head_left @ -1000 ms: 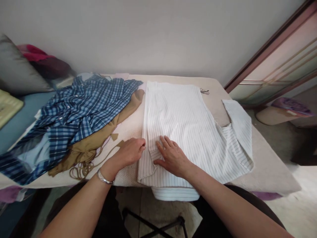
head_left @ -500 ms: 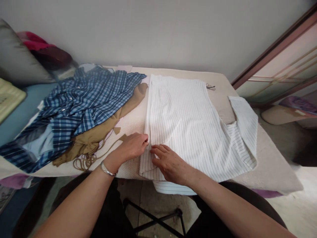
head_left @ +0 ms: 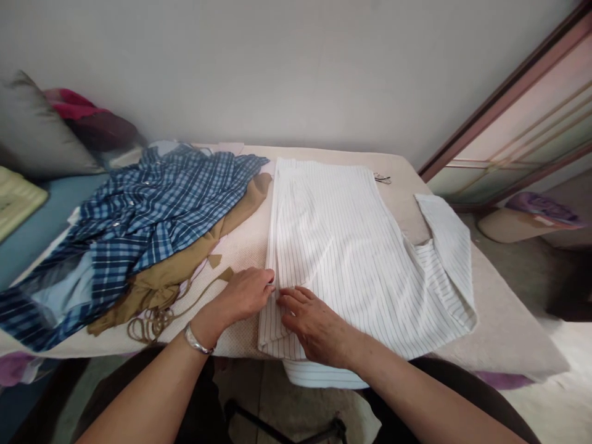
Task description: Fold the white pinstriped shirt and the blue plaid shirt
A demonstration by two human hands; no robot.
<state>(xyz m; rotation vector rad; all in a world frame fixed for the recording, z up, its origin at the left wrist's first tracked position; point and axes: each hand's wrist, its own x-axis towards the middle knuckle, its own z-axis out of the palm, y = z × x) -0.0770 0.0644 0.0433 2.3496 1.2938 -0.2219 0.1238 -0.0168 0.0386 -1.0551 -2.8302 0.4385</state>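
The white striped garment lies across the middle of the frame on a pale bed cover, with its long axis running from top to bottom, roughly along its stripes. Its straight end points to the top of the frame, and its lower end drops over the bed's front edge at bottom centre. Judging by how it lies, the work is partly done: the left border is laid nearly straight, with layers along it, and the body is spread mostly flat. Left to deal with, it seems, are the soft creases near the middle, the overhanging end and the sleeve, which sticks out at right and doubles back towards the upper right. The hands are near each other but apart. The left hand has its fingers curled at the left border; whether they pinch cloth cannot be made out. The right hand rests on the garment just beside it, fingers loosely bent, thumb apart. A blue plaid shirt lies at left.
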